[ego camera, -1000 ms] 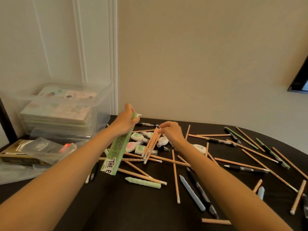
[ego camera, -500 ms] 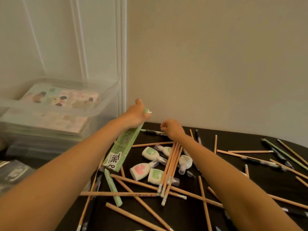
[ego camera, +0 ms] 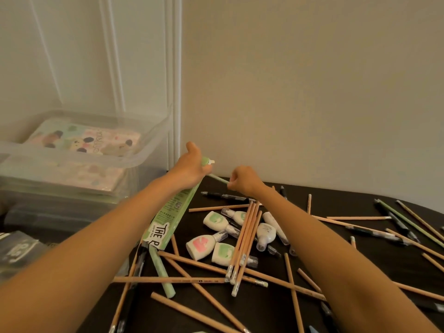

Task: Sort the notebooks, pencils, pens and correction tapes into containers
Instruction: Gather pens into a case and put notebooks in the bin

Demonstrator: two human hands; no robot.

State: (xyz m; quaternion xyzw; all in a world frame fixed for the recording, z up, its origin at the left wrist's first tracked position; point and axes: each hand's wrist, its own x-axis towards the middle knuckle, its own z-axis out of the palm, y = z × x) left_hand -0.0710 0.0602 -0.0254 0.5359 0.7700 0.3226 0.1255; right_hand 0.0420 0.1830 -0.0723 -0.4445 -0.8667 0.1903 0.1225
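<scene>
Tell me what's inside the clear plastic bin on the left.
The clear bin holds a stack of notebooks; the top cover shows cartoon animals. Lower ones only blur through the wall, and anything beneath the stack is hidden.

Shows six correction tapes [ego camera: 201,245] on the table [ego camera: 264,313], one green box [ego camera: 173,212], one clear container [ego camera: 72,155], well over a dozen wooden pencils [ego camera: 245,236], at least four black pens [ego camera: 225,196]; cannot count the stacked notebooks [ego camera: 84,138].
</scene>
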